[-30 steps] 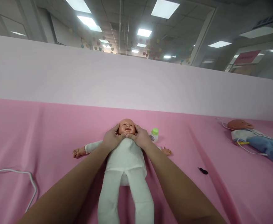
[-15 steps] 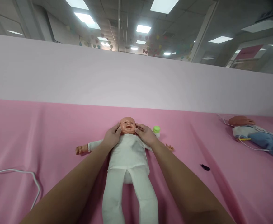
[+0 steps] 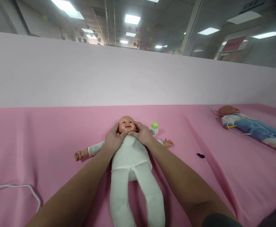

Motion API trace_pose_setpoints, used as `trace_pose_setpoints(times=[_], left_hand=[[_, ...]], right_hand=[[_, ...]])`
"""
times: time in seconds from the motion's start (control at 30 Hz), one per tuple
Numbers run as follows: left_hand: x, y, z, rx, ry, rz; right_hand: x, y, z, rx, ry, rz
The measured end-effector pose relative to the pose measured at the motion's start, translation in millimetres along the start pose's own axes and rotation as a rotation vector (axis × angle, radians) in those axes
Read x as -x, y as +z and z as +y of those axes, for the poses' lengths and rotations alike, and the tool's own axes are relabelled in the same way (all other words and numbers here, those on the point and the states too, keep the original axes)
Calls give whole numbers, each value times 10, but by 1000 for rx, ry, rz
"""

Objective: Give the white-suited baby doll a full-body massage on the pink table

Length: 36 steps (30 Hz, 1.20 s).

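Observation:
A baby doll (image 3: 131, 154) in white clothes lies on its back, its head away from me and its arms spread out. My left hand (image 3: 114, 138) cups the left side of the doll's head, with the thumb under the chin. On the other side, my right hand (image 3: 142, 134) cups the head the same way, its thumb meeting the chin too. Both hands are closed around the head from the two sides; the fingertips behind it are hidden. A small clear bottle with a green cap (image 3: 154, 127) stands just beyond my right hand.
Pink cloth (image 3: 55, 135) covers the surface, up to a white wall (image 3: 128, 75) with glass above. At right lies a second doll (image 3: 253, 124) in blue and white with thin tubing. A small black object (image 3: 200, 155) rests nearer. A white cable (image 3: 22, 186) curves at left.
My thumbs have slid from the doll's cheeks down to beneath its chin. The view has shifted slightly, and more of the bottle shows now.

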State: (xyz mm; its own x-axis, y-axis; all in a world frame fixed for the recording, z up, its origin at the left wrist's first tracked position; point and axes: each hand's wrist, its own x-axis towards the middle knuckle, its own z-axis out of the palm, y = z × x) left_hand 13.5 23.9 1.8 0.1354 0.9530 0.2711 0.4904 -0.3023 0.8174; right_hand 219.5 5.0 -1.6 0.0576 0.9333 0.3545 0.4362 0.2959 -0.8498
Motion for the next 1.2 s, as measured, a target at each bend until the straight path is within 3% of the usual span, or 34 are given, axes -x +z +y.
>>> trace_pose_setpoints(times=[0.33, 0.87, 1.2], left_hand=[[-69, 15, -24, -69, 35, 31], [-5, 0, 261, -105, -70, 77], [-9, -36, 241, -158, -56, 109]], right_hand=[[-70, -6, 120, -72, -47, -5], [-79, -27, 32, -38, 26, 27], [-139, -79, 113, -96, 21, -80]])
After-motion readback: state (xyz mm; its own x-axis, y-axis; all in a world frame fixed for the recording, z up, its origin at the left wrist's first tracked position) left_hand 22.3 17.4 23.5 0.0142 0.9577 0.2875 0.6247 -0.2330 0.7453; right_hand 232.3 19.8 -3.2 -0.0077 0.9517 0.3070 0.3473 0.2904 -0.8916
